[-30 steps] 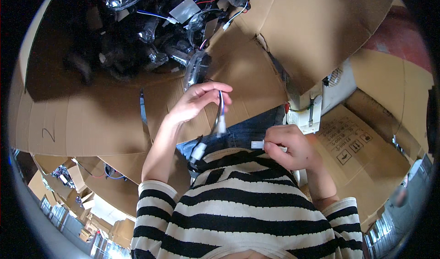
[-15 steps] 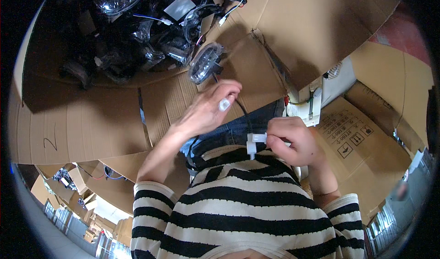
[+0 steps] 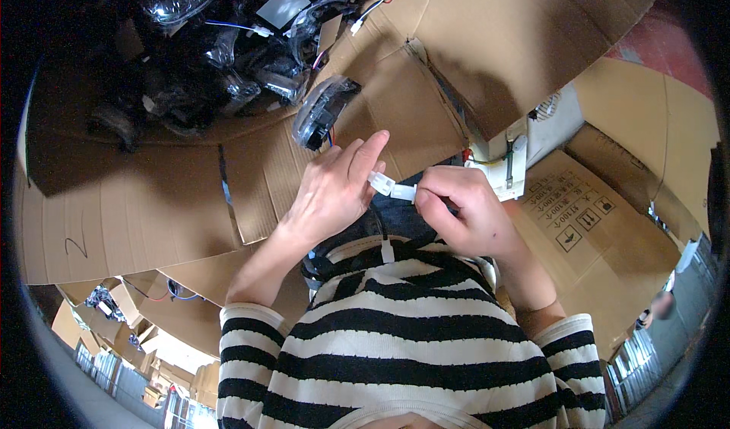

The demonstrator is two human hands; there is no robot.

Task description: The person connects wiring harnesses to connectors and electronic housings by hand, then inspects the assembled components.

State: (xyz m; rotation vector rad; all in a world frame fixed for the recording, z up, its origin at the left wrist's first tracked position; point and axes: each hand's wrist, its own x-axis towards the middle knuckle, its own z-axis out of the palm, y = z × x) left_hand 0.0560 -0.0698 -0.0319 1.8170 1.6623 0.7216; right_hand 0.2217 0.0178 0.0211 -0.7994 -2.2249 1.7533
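My left grip (image 3: 331, 193) is closed on one white plug (image 3: 381, 183), my right grip (image 3: 464, 205) on a second plug (image 3: 404, 193); the two meet end to end above the jeans (image 3: 403, 222), though from here I can't tell if they're joined. I see a lamp (image 3: 325, 113) just beyond the left grip, before the box (image 3: 129, 224), and a third plug (image 3: 387, 251) by the striped shirt (image 3: 411, 334)

Left hand (image 3: 328, 189) back-up, index finger (image 3: 372, 151) extended; right hand (image 3: 465, 205) near, fingers (image 3: 450, 178) curled; forearms (image 3: 262, 260) angled inward.
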